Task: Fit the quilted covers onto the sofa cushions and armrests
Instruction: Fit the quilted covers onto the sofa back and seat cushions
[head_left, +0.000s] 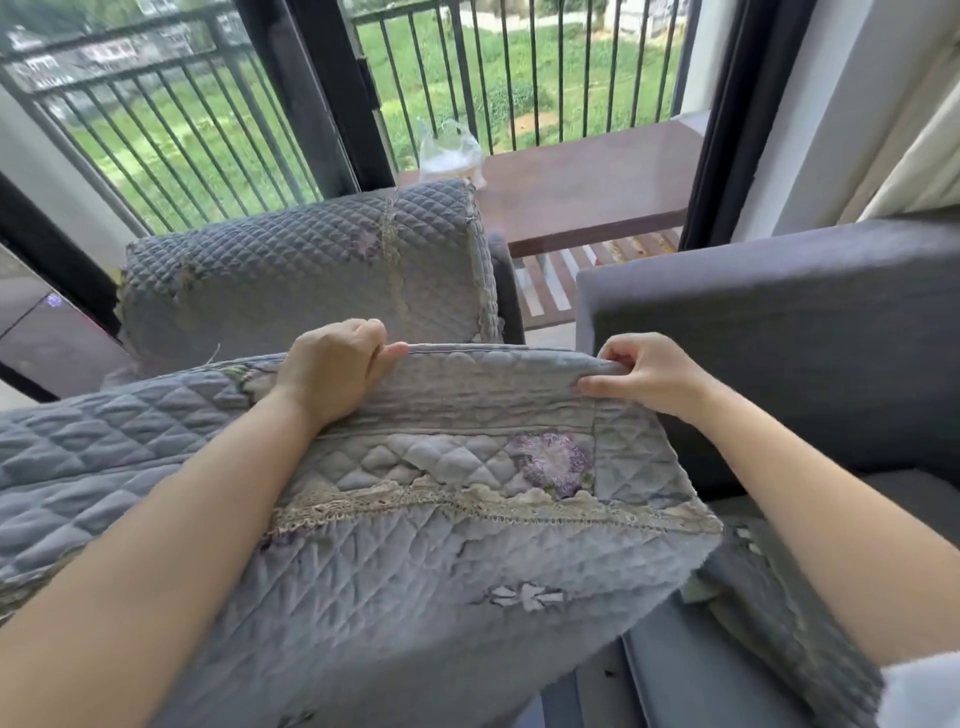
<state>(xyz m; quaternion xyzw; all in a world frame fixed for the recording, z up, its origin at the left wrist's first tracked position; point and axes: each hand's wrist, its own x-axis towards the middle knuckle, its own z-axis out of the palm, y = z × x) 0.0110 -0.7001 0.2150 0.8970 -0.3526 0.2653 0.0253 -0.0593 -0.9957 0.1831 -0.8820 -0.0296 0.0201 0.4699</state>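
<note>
A grey-blue quilted cover (441, 519) with a lace strip and a purple flower patch hangs lifted in front of me. My left hand (337, 369) grips its top edge near the middle. At the right corner of the same edge, my right hand (644, 371) pinches the fabric. Behind it, the sofa armrest (301, 270) wears another quilted cover. The bare dark grey back cushion (779, 343) stands at the right, and part of the bare seat (701, 675) shows below the lifted cover.
A further piece of quilted fabric (769, 613) lies on the seat at the right. Beyond the armrest are a brown wooden table (587, 187) with a clear plastic bag (449, 150) on it, black window frames and a balcony railing (171, 130).
</note>
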